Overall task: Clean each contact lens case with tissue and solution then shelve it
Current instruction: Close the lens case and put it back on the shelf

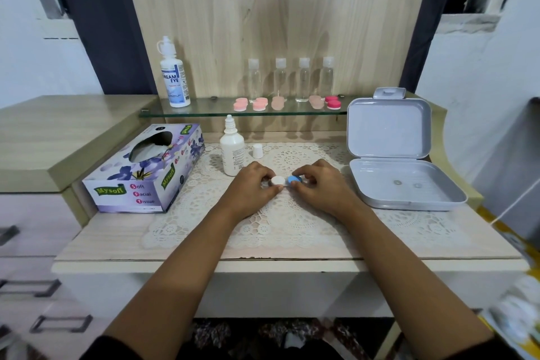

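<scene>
Lens case (pixel 277 180) base hidden under fingers (pixel 263 175); two specks (pixel 396 183) in grey box (pixel 380 184), 3 o'clock, unidentifiable; 5 o'clock clutter (pixel 517 321) blurred, cropped

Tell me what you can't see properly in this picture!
- Head view: the contact lens case is partly covered by the left hand and right hand; only its two caps show.
- The small print on the white bottle is too small to read.
- Two specks in the grey box are too small to name.
- The bottom right corner is blurred and cut off.
</scene>
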{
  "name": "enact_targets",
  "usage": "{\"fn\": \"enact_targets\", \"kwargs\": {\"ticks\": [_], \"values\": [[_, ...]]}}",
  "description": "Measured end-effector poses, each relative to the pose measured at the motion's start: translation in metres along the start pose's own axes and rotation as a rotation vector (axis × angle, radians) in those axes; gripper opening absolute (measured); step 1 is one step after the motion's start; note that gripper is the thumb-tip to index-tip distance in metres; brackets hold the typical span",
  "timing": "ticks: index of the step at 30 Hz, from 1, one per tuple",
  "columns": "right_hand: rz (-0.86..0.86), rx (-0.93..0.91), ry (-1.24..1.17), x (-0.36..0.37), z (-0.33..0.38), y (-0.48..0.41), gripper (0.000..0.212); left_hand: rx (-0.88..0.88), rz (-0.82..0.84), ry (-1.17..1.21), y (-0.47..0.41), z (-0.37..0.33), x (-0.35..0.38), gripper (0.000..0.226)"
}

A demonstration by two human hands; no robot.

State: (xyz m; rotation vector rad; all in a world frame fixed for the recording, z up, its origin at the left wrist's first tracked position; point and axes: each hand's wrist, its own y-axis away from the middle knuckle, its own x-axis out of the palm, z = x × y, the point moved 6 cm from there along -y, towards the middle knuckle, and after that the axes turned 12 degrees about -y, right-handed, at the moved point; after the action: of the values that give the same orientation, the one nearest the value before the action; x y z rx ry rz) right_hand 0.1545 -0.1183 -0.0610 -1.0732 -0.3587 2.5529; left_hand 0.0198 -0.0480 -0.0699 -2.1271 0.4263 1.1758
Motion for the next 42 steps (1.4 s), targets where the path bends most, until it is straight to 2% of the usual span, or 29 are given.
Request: {"fn": "enact_targets", "kwargs": {"ticks": [3, 10, 16, 22, 29, 36, 42], "values": [[-0.006, 0.018, -0.006, 0.0007, -0.0033, -0.0015, 0.024, 0.006, -0.002, -0.001, 0.0003, -0.0004, -0.0005, 0.028], [0.020, 0.013, -0.031, 0.0060, -0.0014, -0.0014, 0.037, 0.013, -0.001, -0.003, -0.0008, -0.0014, -0.0005, 0.029], [0.050, 0.002, -0.020, 0.0035, -0.0027, -0.0026, 0.024, 0.014, -0.003, -0.005, -0.0001, -0.0010, -0.0002, 0.028], [0.022, 0.013, -0.061, 0.0053, -0.0021, -0.0018, 0.037, 0.014, -0.005, 0.003, 0.0000, -0.0010, -0.0008, 0.027], [0.047, -0.018, -0.030, 0.0046, -0.0045, -0.0032, 0.023, 0.004, -0.002, 0.002, -0.0001, -0.0007, 0.0000, 0.027], [0.038, -0.020, -0.057, 0.0066, -0.0023, -0.0016, 0.039, 0.011, -0.008, 0.001, -0.0002, -0.0013, -0.0006, 0.028], [0.045, -0.014, -0.012, 0.0045, -0.0050, -0.0031, 0.024, 0.008, -0.007, 0.002, 0.0000, -0.0014, -0.0009, 0.027]]}}
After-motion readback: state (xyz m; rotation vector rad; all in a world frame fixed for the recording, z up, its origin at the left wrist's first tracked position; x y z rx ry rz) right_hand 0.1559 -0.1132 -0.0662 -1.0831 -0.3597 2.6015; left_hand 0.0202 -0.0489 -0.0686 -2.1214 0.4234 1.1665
